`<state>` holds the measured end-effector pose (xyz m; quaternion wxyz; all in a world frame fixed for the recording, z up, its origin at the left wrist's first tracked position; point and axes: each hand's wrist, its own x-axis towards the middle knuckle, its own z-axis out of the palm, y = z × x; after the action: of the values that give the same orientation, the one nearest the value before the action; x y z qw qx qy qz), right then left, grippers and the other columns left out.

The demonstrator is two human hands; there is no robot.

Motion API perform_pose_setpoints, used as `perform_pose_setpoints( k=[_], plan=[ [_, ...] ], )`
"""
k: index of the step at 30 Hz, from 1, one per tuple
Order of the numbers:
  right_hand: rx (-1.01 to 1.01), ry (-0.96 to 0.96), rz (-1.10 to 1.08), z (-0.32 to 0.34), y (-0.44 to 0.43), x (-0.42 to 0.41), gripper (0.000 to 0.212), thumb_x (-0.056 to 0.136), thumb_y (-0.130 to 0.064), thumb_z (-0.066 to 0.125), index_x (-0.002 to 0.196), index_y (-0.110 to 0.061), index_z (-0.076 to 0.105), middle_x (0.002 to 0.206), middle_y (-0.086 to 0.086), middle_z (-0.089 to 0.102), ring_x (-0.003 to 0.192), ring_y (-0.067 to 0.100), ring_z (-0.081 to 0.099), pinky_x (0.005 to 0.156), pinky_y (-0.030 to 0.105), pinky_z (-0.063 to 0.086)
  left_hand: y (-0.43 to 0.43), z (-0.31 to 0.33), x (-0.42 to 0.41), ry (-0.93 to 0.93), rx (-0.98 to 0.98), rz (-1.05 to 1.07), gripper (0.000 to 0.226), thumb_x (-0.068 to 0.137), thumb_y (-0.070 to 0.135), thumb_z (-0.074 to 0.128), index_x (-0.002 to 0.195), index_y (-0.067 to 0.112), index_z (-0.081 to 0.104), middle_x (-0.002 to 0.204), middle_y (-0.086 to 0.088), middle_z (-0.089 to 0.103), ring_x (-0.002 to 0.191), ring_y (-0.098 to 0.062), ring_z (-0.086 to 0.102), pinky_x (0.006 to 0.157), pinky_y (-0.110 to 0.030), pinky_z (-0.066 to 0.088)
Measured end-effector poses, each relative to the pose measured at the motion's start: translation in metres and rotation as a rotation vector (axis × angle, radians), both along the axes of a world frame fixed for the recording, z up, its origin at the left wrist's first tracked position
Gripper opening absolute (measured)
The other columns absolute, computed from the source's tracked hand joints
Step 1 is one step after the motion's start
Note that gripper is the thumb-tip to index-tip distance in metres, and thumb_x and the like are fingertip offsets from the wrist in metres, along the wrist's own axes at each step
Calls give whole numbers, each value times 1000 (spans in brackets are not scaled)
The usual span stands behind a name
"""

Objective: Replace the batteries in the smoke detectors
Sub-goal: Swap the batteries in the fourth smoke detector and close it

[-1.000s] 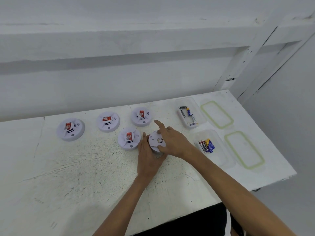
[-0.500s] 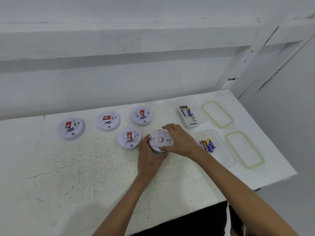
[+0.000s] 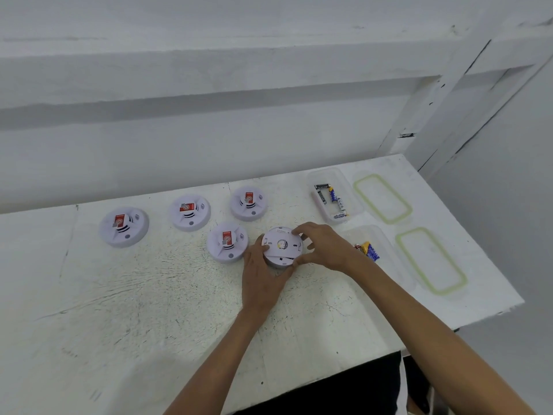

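Smoke detector (image 3: 281, 245) lies face down on the white table (image 3: 149, 295) between both hands, flat back plate up. Left hand (image 3: 263, 280) cups its near-left edge, thumb along the rim. Right hand (image 3: 323, 247) grips the right edge, fingers curled over the far rim, thumb on the near rim.

Just left of the left hand is a red-labelled detector (image 3: 227, 241), face up. Three further detectors (image 3: 189, 211) lie beyond the hands and to the left.

Right of the right hand are the far container (image 3: 348, 193) with loose batteries (image 3: 330, 200) and the near container (image 3: 389, 265), partly hidden by the wrist. Two green-rimmed lids (image 3: 431, 260) lie beside them.
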<state>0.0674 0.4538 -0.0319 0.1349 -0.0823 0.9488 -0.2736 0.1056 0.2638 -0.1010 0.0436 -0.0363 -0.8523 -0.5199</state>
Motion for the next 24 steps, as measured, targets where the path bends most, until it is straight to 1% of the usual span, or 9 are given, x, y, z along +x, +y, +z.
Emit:
perform_pose_setpoints(
  k=[3,6,9,12,15,17,20,21,24],
  plan=[
    [26,-21,4,-2,2,-2,72,73,-39,86,133,-19,52,132,-2,54,112,15,53,91,38,53,-1,1,0,-26,-7,11,84,73,59,85,134,15,48,143,0,53,129,-18,51,100,-40,53],
    [21,-39,0,-3,3,-4,71,74,-40,85,132,-18,52,131,0,54,111,17,53,90,38,53,0,1,0,-29,-26,5,84,74,60,83,136,15,48,145,-1,53,131,-19,51,102,-43,53],
    [35,-38,0,-5,2,-3,67,76,-40,84,130,-17,52,130,1,54,109,17,54,89,37,54,-1,1,0,-6,-30,4,85,74,60,81,139,13,51,150,-3,52,136,-22,50,105,-41,50],
    [0,-24,-31,-7,3,2,62,77,-39,83,127,-17,54,126,1,56,104,15,56,85,34,56,-2,1,0,11,-39,-3,87,75,62,77,141,12,52,152,-3,52,138,-23,49,106,-39,49],
    [10,-25,-21,-7,2,3,63,78,-41,81,130,-19,52,129,-1,56,107,15,55,86,35,55,-1,2,1,-10,-26,6,87,74,59,82,142,16,49,152,0,52,137,-19,49,107,-38,49],
    [14,-33,-20,-8,2,5,66,78,-44,80,131,-22,49,131,-3,55,111,14,54,87,35,55,-2,6,1,-50,13,10,89,72,60,84,142,21,46,147,5,53,134,-14,49,106,-37,49],
    [-14,-38,-36,-7,3,9,69,76,-47,79,132,-23,46,131,-3,57,112,13,56,84,33,55,-2,12,0,-96,89,18,85,67,58,90,133,31,44,132,13,56,123,-8,54,98,-36,53],
    [-22,-40,-35,-6,3,9,71,76,-48,79,133,-23,46,130,-3,57,111,14,56,83,33,55,-3,12,0,-98,95,24,83,66,57,91,131,31,44,131,13,56,122,-8,55,97,-37,54],
    [-40,-41,-39,-5,0,10,76,73,-51,80,132,-22,43,126,0,59,106,16,58,80,35,56,-3,10,1,-88,72,25,82,67,57,89,129,23,47,138,8,56,126,-11,53,99,-34,52]
  ],
)
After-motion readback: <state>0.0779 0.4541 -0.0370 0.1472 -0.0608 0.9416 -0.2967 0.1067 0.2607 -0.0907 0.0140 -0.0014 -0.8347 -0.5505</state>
